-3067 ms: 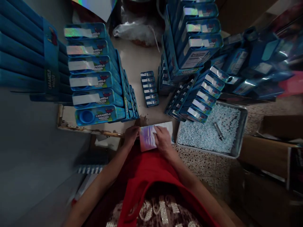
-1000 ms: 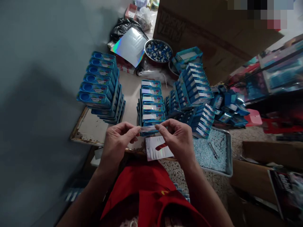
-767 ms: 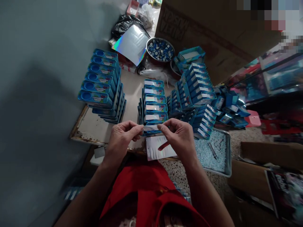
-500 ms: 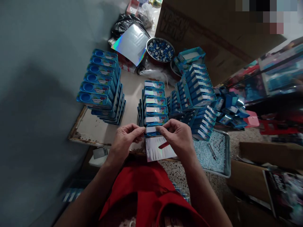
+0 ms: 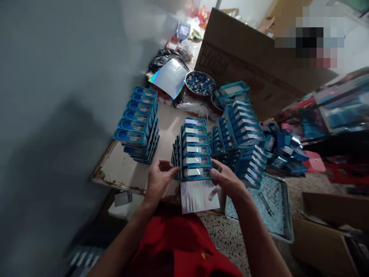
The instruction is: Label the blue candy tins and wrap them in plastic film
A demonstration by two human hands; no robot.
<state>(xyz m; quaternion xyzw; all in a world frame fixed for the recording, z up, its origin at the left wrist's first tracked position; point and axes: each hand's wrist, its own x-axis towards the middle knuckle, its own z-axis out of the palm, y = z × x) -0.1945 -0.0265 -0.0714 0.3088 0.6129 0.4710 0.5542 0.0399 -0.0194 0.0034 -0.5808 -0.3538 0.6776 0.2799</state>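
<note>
In the middle of the table stands a stack of blue candy boxes (image 5: 196,150) in a tray, each front box bearing a pale strip across its face. My left hand (image 5: 162,177) is at the stack's lower left edge, thumb against it and fingers curled. At the lower right edge, my right hand (image 5: 226,177) has its thumb on the nearest box, other fingers partly hidden behind. The two hands hold the stack between them. Just below lies a shiny sticker sheet (image 5: 196,200), with a curled pale strip (image 5: 213,193) at its right side, under my right hand.
Another stack of blue boxes (image 5: 134,123), with round recesses, stands at left. More stacked boxes (image 5: 245,127) rise at right. Behind are a bowl of blue-and-white pieces (image 5: 200,83) and a large carton (image 5: 253,73). A metal tray (image 5: 288,215) of pale bits holds tongs.
Both hands have moved apart from the nearest box's pale strip to the two sides of the stack. That strip now lies across the box face. The view has shifted, too.
</note>
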